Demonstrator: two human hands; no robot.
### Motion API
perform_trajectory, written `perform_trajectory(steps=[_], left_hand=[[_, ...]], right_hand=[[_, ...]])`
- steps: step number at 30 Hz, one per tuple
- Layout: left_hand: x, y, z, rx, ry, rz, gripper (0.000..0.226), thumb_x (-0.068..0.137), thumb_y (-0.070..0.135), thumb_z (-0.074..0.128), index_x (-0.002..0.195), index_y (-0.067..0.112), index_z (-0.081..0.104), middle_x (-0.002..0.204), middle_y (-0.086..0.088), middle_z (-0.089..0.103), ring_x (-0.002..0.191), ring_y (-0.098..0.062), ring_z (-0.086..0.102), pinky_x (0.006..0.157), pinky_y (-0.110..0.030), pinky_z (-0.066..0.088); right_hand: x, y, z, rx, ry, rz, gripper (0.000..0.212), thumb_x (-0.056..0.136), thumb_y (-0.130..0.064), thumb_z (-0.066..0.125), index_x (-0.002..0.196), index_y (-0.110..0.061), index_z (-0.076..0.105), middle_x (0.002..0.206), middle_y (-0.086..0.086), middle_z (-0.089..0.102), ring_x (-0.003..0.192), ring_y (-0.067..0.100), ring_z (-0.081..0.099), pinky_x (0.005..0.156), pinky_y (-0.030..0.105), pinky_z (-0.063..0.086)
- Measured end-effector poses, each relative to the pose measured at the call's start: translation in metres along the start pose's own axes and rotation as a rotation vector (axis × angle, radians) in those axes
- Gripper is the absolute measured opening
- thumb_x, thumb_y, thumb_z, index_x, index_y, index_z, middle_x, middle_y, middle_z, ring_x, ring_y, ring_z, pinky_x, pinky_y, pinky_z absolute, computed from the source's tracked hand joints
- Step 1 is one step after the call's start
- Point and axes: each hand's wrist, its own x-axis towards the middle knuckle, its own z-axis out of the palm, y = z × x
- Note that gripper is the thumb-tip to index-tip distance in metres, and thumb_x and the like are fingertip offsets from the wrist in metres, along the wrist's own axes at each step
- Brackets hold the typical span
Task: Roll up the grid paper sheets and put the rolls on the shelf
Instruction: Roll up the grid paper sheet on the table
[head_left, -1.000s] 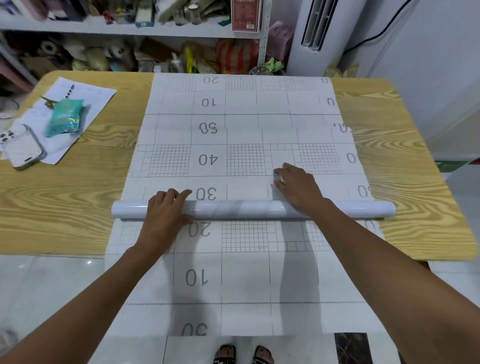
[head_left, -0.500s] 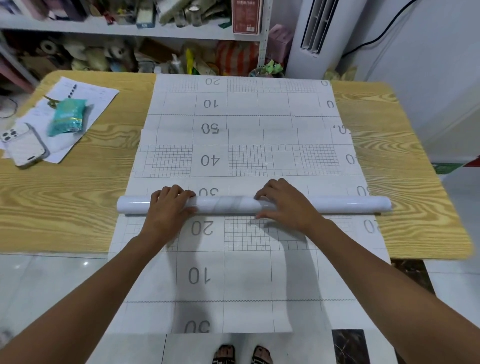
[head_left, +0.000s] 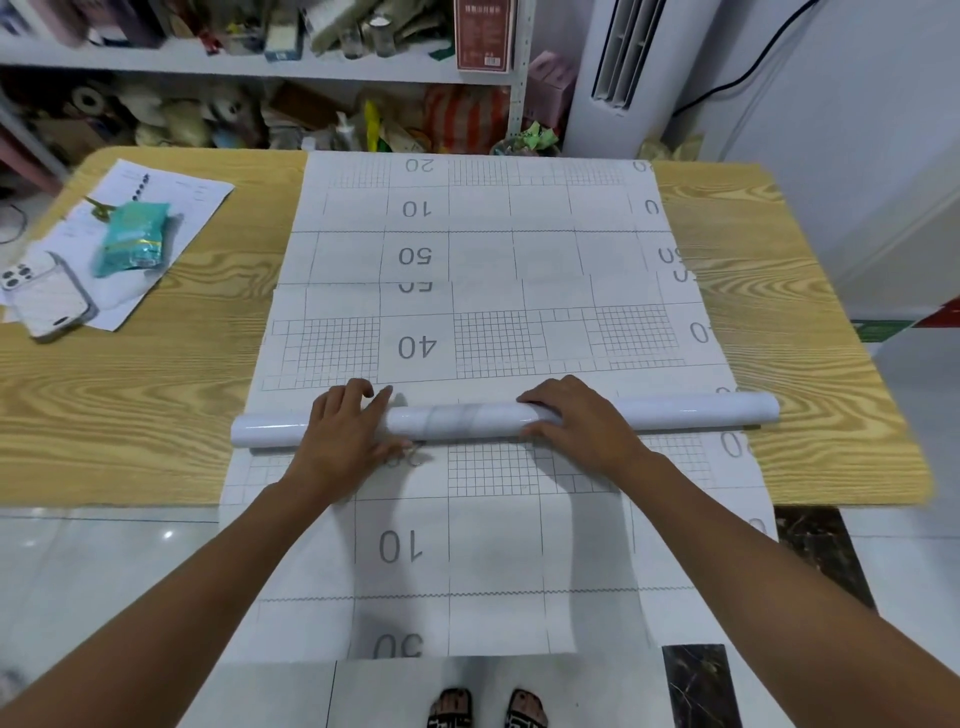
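Holding roll crosswise by worktop's near edge, left grip and right grip both curled round it; flat sheet runs to far edge.

Phone, packet left of grid sheet
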Motion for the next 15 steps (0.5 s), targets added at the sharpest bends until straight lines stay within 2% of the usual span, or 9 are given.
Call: perform_trajectory(steps=[2, 3, 5, 6, 9, 11, 13, 15], left_hand=[[-0.0011, 0.0003, 0.0009, 0.005, -0.007, 0.022, 0.077, 0.070, 0.063, 0.046, 0.118, 0.004, 0.055, 0.097, -0.016, 0.053, 0.087, -0.023, 0.035, 0.074, -0.044, 0.045], [-0.0015, 0.0007, 0.0016, -0.002, -0.007, 0.032, 0.074, 0.069, 0.058, 0.057, 0.120, 0.004, 0.053, 0.096, -0.016, 0.052, 0.086, -0.022, 0.035, 0.073, -0.044, 0.045], [-0.0019, 0.0024, 0.0027, -0.058, -0.003, 0.024, 0.073, 0.065, 0.037, 0.077, 0.125, 0.005, 0.050, 0.099, -0.016, 0.053, 0.089, -0.025, 0.039, 0.078, -0.043, 0.041], [-0.0015, 0.0036, 0.0020, -0.099, -0.005, 0.005, 0.072, 0.065, 0.029, 0.080, 0.125, 0.006, 0.049, 0.101, -0.015, 0.053, 0.092, -0.028, 0.042, 0.082, -0.041, 0.038], [-0.0018, 0.0021, 0.0017, -0.139, 0.011, 0.005, 0.056, 0.067, 0.026, 0.078, 0.116, 0.010, 0.055, 0.102, -0.010, 0.056, 0.092, -0.029, 0.048, 0.084, -0.037, 0.032], [-0.0030, -0.0010, 0.0022, -0.125, 0.023, 0.047, 0.044, 0.072, 0.032, 0.074, 0.108, 0.013, 0.058, 0.098, -0.007, 0.057, 0.089, -0.028, 0.050, 0.083, -0.035, 0.031], [-0.0050, -0.0033, 0.0014, -0.112, 0.019, 0.066, 0.041, 0.077, 0.046, 0.059, 0.105, 0.016, 0.059, 0.094, -0.003, 0.057, 0.086, -0.025, 0.051, 0.084, -0.036, 0.032], [-0.0076, -0.0042, 0.0013, -0.115, 0.017, 0.077, 0.049, 0.078, 0.053, 0.040, 0.105, 0.017, 0.060, 0.093, -0.001, 0.057, 0.085, -0.022, 0.051, 0.085, -0.036, 0.031]], right_hand=[[-0.0010, -0.0022, 0.0000, -0.010, 0.005, -0.011, 0.031, 0.086, -0.033, 0.061, 0.114, -0.019, 0.062, 0.110, -0.006, 0.058, 0.096, 0.009, 0.042, 0.083, 0.033, 0.042], [-0.0016, -0.0032, 0.0006, -0.020, 0.016, -0.011, 0.031, 0.087, -0.032, 0.061, 0.114, -0.017, 0.062, 0.112, -0.005, 0.056, 0.098, 0.011, 0.042, 0.084, 0.032, 0.041], [-0.0028, -0.0035, 0.0017, -0.049, 0.033, -0.011, 0.029, 0.089, -0.030, 0.060, 0.114, -0.016, 0.063, 0.113, -0.002, 0.053, 0.099, 0.014, 0.042, 0.084, 0.030, 0.040], [-0.0029, -0.0031, 0.0025, -0.070, 0.035, -0.012, 0.029, 0.089, -0.029, 0.059, 0.114, -0.016, 0.063, 0.112, -0.001, 0.053, 0.098, 0.015, 0.042, 0.084, 0.029, 0.038], [-0.0032, -0.0022, 0.0040, -0.120, 0.016, -0.006, 0.028, 0.092, -0.026, 0.056, 0.116, -0.015, 0.063, 0.108, 0.003, 0.055, 0.095, 0.018, 0.043, 0.080, 0.027, 0.030], [-0.0028, -0.0029, 0.0031, -0.140, 0.006, -0.004, 0.028, 0.093, -0.027, 0.053, 0.117, -0.014, 0.062, 0.108, 0.004, 0.057, 0.096, 0.021, 0.045, 0.081, 0.029, 0.032], [-0.0037, -0.0039, 0.0018, -0.156, -0.005, -0.015, 0.034, 0.094, -0.032, 0.046, 0.119, -0.014, 0.061, 0.108, 0.004, 0.059, 0.096, 0.021, 0.048, 0.083, 0.033, 0.038], [-0.0059, -0.0028, -0.0007, -0.156, 0.000, -0.011, 0.041, 0.091, -0.038, 0.043, 0.122, -0.015, 0.058, 0.109, 0.003, 0.060, 0.098, 0.021, 0.049, 0.084, 0.030, 0.036]])
